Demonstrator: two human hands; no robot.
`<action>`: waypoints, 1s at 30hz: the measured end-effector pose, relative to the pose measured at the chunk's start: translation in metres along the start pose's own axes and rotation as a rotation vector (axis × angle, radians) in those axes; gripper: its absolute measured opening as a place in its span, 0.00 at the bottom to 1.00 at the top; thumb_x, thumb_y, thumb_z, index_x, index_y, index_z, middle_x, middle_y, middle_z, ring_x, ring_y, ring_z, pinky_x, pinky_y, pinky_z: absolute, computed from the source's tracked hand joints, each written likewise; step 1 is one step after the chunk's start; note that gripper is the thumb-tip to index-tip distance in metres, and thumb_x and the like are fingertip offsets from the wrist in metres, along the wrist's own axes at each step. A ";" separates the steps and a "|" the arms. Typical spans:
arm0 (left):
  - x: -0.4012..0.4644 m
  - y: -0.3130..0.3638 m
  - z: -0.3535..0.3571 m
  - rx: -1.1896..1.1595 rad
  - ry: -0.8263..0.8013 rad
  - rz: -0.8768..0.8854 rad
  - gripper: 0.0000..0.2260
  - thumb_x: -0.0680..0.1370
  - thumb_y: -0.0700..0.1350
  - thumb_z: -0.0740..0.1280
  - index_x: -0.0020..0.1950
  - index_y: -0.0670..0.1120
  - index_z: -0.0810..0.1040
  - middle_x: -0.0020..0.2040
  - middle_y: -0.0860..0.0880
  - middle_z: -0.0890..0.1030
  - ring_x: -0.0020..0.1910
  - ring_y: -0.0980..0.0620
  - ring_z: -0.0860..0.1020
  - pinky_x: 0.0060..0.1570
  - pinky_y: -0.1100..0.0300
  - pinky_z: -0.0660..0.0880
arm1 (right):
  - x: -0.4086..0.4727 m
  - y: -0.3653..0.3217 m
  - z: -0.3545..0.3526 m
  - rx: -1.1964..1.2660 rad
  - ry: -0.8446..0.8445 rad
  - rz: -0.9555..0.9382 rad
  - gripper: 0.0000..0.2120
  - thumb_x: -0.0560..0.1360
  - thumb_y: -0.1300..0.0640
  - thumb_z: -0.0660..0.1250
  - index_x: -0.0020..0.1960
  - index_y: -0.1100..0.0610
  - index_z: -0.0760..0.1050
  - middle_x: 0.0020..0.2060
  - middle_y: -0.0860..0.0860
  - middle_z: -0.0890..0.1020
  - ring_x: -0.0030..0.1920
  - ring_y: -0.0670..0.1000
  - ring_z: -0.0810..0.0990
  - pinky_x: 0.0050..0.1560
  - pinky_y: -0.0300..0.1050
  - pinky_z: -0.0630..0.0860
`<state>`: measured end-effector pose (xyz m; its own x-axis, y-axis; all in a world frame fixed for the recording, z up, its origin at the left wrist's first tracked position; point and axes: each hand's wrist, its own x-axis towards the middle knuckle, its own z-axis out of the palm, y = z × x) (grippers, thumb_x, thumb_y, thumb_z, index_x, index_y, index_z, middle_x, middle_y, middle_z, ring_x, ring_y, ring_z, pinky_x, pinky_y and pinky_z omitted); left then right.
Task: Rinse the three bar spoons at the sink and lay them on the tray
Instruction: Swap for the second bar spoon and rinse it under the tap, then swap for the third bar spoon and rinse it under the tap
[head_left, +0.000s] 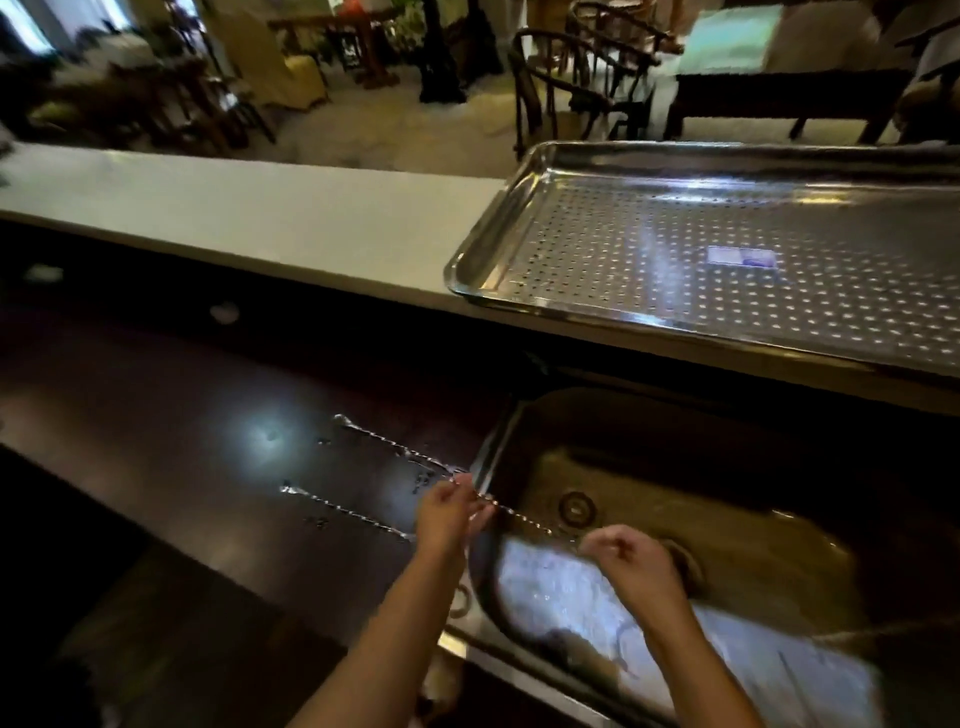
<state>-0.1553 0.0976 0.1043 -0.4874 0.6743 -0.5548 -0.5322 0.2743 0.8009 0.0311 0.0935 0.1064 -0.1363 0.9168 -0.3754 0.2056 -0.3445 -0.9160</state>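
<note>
We pinch one thin twisted steel bar spoon (519, 514) in our left hand (447, 512) over the steel sink (727, 467) rim; our right hand (631, 556), loosely curled, appears to hold its far end. Two matching spoons (363, 467) lie left of that grip on the dark table (182, 415). The perforated steel tray (488, 239) sits beyond.

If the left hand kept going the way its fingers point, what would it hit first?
Probably the sink wall: the left hand, pinching a spoon, points up-right over the basin. Depth is unclear.

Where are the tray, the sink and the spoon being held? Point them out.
tray (470, 267): head view, on its near-left rim.
sink (524, 488): head view, on its left inner wall.
held spoon (524, 518): head view, on the twisted shaft between the two hands.
</note>
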 end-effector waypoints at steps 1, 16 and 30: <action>0.010 0.010 -0.018 0.033 0.037 0.027 0.07 0.78 0.32 0.59 0.41 0.39 0.72 0.35 0.43 0.72 0.30 0.51 0.76 0.28 0.65 0.77 | 0.004 -0.002 0.020 -0.029 -0.028 0.003 0.07 0.69 0.70 0.69 0.36 0.60 0.79 0.35 0.56 0.82 0.38 0.51 0.78 0.39 0.35 0.73; 0.148 0.080 -0.157 0.329 0.213 -0.120 0.12 0.78 0.32 0.59 0.34 0.38 0.70 0.32 0.41 0.77 0.17 0.55 0.77 0.17 0.69 0.72 | 0.075 0.000 0.196 -0.493 0.065 0.001 0.10 0.72 0.58 0.67 0.35 0.45 0.75 0.38 0.47 0.83 0.46 0.52 0.80 0.56 0.61 0.73; 0.174 0.076 -0.158 0.532 0.185 -0.176 0.12 0.77 0.34 0.61 0.33 0.39 0.70 0.29 0.42 0.77 0.15 0.55 0.75 0.17 0.68 0.72 | 0.079 0.016 0.210 -1.028 0.195 -0.267 0.04 0.74 0.51 0.65 0.45 0.48 0.79 0.42 0.46 0.83 0.48 0.50 0.76 0.48 0.47 0.54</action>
<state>-0.3898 0.1274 0.0336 -0.5613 0.4702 -0.6811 -0.2184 0.7096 0.6699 -0.1799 0.1184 0.0321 -0.1595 0.9848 -0.0694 0.9196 0.1226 -0.3732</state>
